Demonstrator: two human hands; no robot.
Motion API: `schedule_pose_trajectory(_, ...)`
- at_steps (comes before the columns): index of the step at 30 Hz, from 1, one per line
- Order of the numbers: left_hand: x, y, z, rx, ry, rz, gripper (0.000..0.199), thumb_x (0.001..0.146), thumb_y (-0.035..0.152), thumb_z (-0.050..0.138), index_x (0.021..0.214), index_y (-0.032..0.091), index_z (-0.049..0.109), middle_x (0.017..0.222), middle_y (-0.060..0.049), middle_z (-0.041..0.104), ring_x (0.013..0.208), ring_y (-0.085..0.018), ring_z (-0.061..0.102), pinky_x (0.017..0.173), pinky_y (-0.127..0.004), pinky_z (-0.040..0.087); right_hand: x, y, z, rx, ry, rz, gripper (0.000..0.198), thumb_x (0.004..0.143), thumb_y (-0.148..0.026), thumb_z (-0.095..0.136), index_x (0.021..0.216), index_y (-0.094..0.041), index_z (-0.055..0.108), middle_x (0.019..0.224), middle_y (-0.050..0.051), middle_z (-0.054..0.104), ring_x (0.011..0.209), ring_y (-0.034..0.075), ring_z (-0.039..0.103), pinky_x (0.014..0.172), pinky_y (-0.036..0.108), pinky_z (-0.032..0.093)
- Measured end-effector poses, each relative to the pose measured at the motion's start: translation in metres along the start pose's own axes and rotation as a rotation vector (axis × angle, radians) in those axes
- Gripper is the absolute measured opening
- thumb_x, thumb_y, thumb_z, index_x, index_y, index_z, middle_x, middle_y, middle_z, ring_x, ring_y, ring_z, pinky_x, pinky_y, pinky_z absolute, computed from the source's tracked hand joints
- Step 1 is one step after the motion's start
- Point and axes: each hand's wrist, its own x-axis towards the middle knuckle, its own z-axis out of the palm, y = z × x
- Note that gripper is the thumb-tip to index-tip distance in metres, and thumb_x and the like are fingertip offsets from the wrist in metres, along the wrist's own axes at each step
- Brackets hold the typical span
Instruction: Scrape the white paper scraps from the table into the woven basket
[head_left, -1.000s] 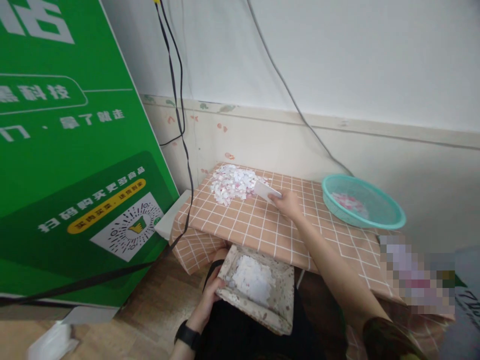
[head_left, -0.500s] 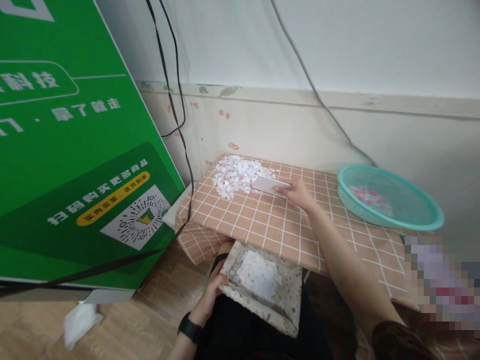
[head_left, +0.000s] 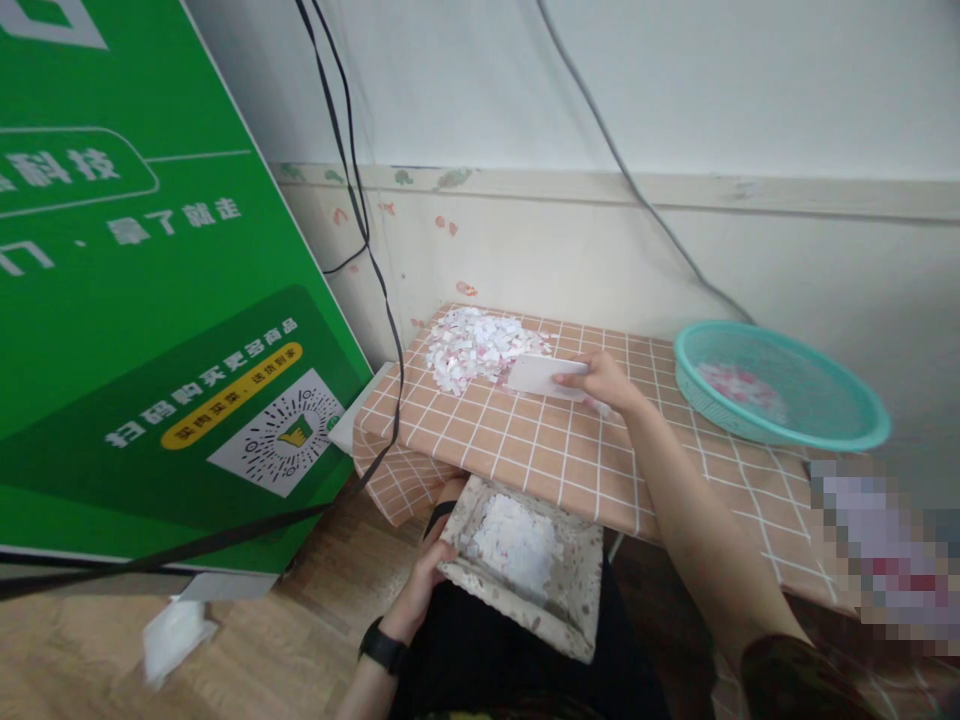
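Note:
Gripped in my right hand (head_left: pixel 604 381) is a flat white card (head_left: pixel 541 376), held low over the checked tablecloth beside a heap of small white and pink paper scraps (head_left: pixel 480 345). A few scraps lie partly hidden behind the card and my fingers. My left hand (head_left: pixel 429 570), with a black band on the wrist, is closed on the left rim of a speckled square tray (head_left: pixel 559 625). The tray sits over my lap, below the table edge, and white paper scraps (head_left: pixel 516 545) lie inside it.
A turquoise mesh basket (head_left: pixel 780 435) with pinkish scraps stands on the brown checked tablecloth (head_left: pixel 487 440) at the right. A green printed panel (head_left: pixel 150 300) fills the left side, with a dark strap (head_left: pixel 390 330) hanging before it. A white bag (head_left: pixel 176 640) lies on the floor.
The card in my right hand has moved slightly right, away from the heap, and its broad face now shows more. My left hand keeps its hold on the tray.

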Motion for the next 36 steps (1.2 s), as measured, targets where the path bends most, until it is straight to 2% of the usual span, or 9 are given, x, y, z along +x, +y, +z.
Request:
schedule_pose_trajectory(5,0.000,-0.001,-0.002,-0.002,0.016,-0.023,0.054,0.073,0.030,0.063,0.126,0.018,0.065,0.091,-0.005,0.074,0.085,-0.028,0.066,0.071,-0.034,0.051,-0.001,-0.002,-0.004,0.022,0.023,0.028,0.033,0.071,-0.044,0.073,0.068,-0.012,0.065,0.053,0.004,0.057,0.043,0.012,0.048,0.038,0.025,0.034)
schedule_pose_trajectory(12,-0.001,0.001,0.000,-0.034,-0.009,-0.006,0.054,0.072,0.027,0.064,0.126,0.017,0.066,0.103,-0.007,0.075,0.091,-0.029,0.066,0.075,-0.035,0.051,-0.002,0.001,-0.003,0.071,-0.078,0.054,0.038,0.072,-0.045,0.074,0.083,-0.010,0.071,0.057,0.006,0.061,0.041,0.012,0.047,0.036,0.027,0.034)
schedule_pose_trajectory(18,0.001,-0.002,-0.003,-0.026,-0.027,0.012,0.056,0.074,0.024,0.060,0.130,0.017,0.062,0.111,-0.008,0.075,0.095,-0.030,0.067,0.076,-0.037,0.052,-0.002,0.000,-0.004,0.021,-0.002,0.012,0.031,0.072,-0.044,0.074,0.067,-0.014,0.064,0.048,0.003,0.054,0.039,0.012,0.049,0.034,0.025,0.033)
schedule_pose_trajectory(24,0.002,-0.002,-0.003,-0.028,-0.029,-0.002,0.058,0.074,0.025,0.060,0.132,0.018,0.061,0.111,-0.008,0.075,0.095,-0.031,0.067,0.077,-0.038,0.052,-0.002,0.000,0.006,0.080,-0.088,0.011,0.032,0.075,-0.045,0.073,0.069,-0.016,0.062,0.047,0.001,0.054,0.037,0.010,0.045,0.032,0.025,0.030)
schedule_pose_trajectory(31,0.001,0.001,-0.002,-0.001,-0.018,0.004,0.057,0.072,0.027,0.060,0.128,0.020,0.064,0.111,-0.007,0.075,0.096,-0.031,0.065,0.077,-0.037,0.051,-0.002,-0.002,0.013,0.053,-0.047,-0.010,0.032,0.075,-0.044,0.072,0.067,-0.015,0.062,0.051,0.001,0.052,0.043,0.010,0.043,0.038,0.026,0.030)
schedule_pose_trajectory(36,-0.001,0.004,0.000,-0.011,-0.009,-0.011,0.056,0.071,0.027,0.060,0.127,0.020,0.065,0.109,-0.006,0.075,0.094,-0.030,0.065,0.077,-0.037,0.051,-0.002,-0.007,0.018,0.062,-0.081,-0.057,0.030,0.073,-0.043,0.072,0.071,-0.014,0.067,0.056,0.001,0.054,0.051,0.011,0.044,0.044,0.026,0.034)
